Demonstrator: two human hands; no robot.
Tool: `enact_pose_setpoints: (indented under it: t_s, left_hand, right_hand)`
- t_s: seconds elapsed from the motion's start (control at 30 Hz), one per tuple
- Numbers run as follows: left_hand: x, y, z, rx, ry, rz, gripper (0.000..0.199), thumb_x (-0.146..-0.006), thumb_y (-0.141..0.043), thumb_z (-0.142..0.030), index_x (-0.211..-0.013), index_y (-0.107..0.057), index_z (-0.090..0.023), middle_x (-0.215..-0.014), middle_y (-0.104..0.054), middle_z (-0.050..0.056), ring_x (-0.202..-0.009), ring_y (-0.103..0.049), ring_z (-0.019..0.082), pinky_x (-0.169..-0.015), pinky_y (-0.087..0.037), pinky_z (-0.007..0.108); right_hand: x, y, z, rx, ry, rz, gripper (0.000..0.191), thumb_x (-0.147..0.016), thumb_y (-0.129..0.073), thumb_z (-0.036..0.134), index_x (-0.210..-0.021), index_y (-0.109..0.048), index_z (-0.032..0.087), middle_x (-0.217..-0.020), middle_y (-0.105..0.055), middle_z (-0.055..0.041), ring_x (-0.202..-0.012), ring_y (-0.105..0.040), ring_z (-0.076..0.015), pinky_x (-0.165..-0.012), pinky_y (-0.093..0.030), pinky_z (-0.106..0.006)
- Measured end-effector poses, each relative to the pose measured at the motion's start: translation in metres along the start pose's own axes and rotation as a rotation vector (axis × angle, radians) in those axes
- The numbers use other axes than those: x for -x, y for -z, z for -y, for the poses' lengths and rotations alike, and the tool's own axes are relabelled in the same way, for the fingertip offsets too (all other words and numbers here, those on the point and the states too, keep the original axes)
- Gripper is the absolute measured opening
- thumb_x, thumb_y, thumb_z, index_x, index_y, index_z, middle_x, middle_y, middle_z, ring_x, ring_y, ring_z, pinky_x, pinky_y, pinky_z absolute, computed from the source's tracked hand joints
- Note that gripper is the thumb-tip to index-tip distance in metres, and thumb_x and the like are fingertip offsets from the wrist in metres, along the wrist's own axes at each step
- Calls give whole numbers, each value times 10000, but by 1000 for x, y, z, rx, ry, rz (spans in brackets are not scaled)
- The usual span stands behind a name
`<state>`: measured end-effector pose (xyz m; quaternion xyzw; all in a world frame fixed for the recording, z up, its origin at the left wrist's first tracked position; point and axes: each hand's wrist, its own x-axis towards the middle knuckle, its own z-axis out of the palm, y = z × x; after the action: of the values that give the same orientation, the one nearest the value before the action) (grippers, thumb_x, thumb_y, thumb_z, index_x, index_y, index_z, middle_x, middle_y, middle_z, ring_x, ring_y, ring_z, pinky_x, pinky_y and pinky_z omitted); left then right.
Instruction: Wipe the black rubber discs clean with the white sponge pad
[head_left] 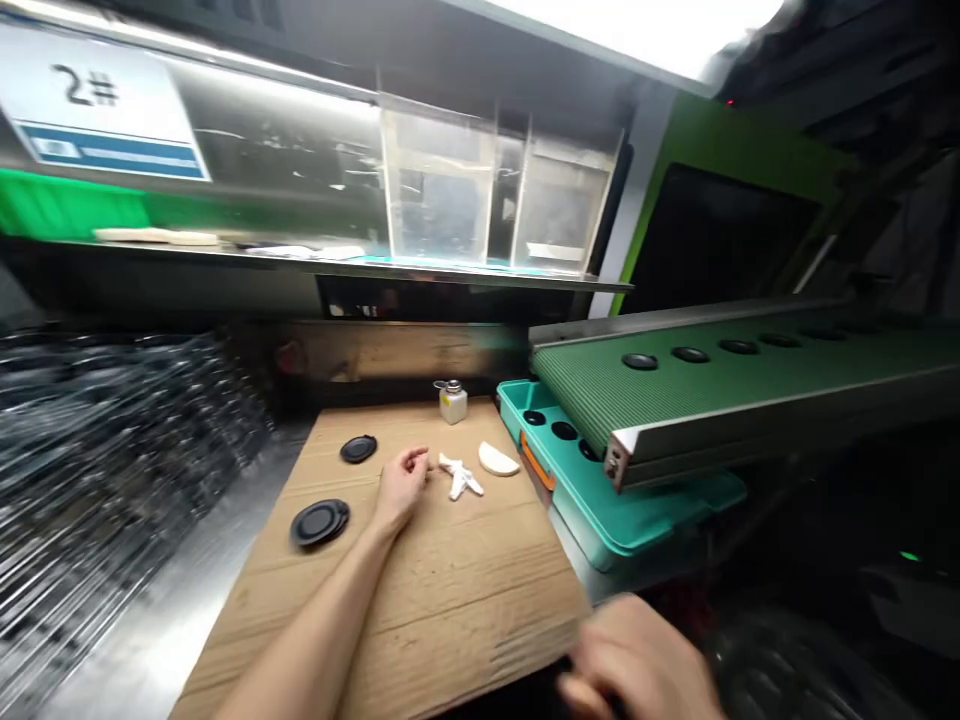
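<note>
My left hand (pixel 403 485) is over the middle of the cardboard sheet (pixel 450 590), its fingers curled together beside some crumpled white pieces (pixel 460 477); whatever they hold, if anything, is too small to name. My right hand (pixel 637 660) is blurred at the bottom right, near the sheet's front corner, with its fingers curled and their tips hard to make out. Two black round parts lie left of my left hand, a smaller one (pixel 358 448) farther back and a larger one (pixel 320 523) nearer. A white half-round pad (pixel 498 459) rests right of the white pieces.
A small bottle (pixel 453 402) stands at the sheet's back edge. On the right, a green conveyor (pixel 675 385) carries several black discs above a teal bin (pixel 615 530) with more discs inside. Stacked shiny items (pixel 112 450) fill the left. A metal shelf (pixel 300 262) spans the back.
</note>
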<state>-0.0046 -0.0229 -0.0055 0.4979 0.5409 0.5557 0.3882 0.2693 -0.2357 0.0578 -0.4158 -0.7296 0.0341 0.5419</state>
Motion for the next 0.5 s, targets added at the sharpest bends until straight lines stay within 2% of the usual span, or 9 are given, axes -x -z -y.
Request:
enact_pose_setpoints:
  t_s: [0.03, 0.07, 0.13, 0.2, 0.23, 0.27, 0.37, 0.5]
  left_hand:
    - [-3, 0, 3, 42, -7, -23, 431, -781, -640, -412, -1093, -611, -116, -768, -677, 48, -624, -592, 138, -607, -466, 251]
    - [-5, -2, 6, 83, -15, -41, 470, -781, -626, -425, -1130, -586, -113, -774, -676, 50, -618, -586, 133, -598, -458, 242]
    - [-6, -6, 9, 151, -30, -56, 503, -785, -607, -432, -1170, -552, -113, -790, -675, 55, -627, -582, 127, -599, -452, 233]
    - [-6, -6, 10, 194, -44, -49, 497, -783, -608, -431, -1165, -550, -118, -781, -672, 53, -627, -580, 125, -597, -448, 230]
    - [-6, -4, 11, 206, -49, -41, 490, -783, -611, -431, -1157, -553, -120, -769, -671, 51, -620, -577, 124, -593, -447, 229]
    - [-6, -3, 11, 219, -50, -34, 488, -781, -616, -433, -1152, -555, -121, -760, -671, 49, -617, -576, 124, -591, -446, 229]
    - [-7, 1, 11, 260, -30, -11, 514, -764, -646, -449, -1152, -552, -125, -752, -675, 47, -623, -585, 130, -585, -450, 231]
    - [-7, 4, 15, 256, 15, -10, 529, -740, -680, -473, -1124, -577, -124, -766, -677, 52, -629, -592, 142, -560, -453, 236]
  right_hand:
    - [-13, -31, -1, 40, 45, 147, 233, -836, -570, 388, -622, -613, 308, -524, -539, -23, -502, -528, -199, -498, -431, -351]
    - [-27, -59, -5, 110, 17, 229, 245, -880, -521, 350, -671, -630, 283, -601, -577, -44, -599, -565, -212, -582, -456, -363]
    - [-57, -104, -24, 250, -100, 278, 255, -930, -447, 358, -850, -665, 252, -866, -647, -89, -830, -591, -243, -737, -468, -386]
    - [-81, -139, -47, 377, -139, 312, 288, -904, -497, 404, -1100, -639, 247, -1218, -574, -123, -1089, -516, -298, -884, -420, -438]
    - [-90, -154, -58, 426, -140, 351, 337, -892, -516, 403, -1177, -606, 248, -1266, -543, -128, -1132, -486, -309, -914, -397, -451]
    - [-96, -169, -67, 459, -129, 412, 347, -888, -520, 382, -1201, -592, 251, -1237, -557, -126, -1119, -490, -306, -915, -389, -447]
    - [-114, -206, -83, 491, -94, 535, 264, -922, -424, 263, -1094, -624, 246, -992, -620, -90, -960, -548, -248, -845, -409, -374]
    - [-135, -239, -96, 437, -98, 425, 268, -913, -399, 212, -1123, -566, 198, -1028, -592, -98, -974, -540, -223, -826, -429, -325]
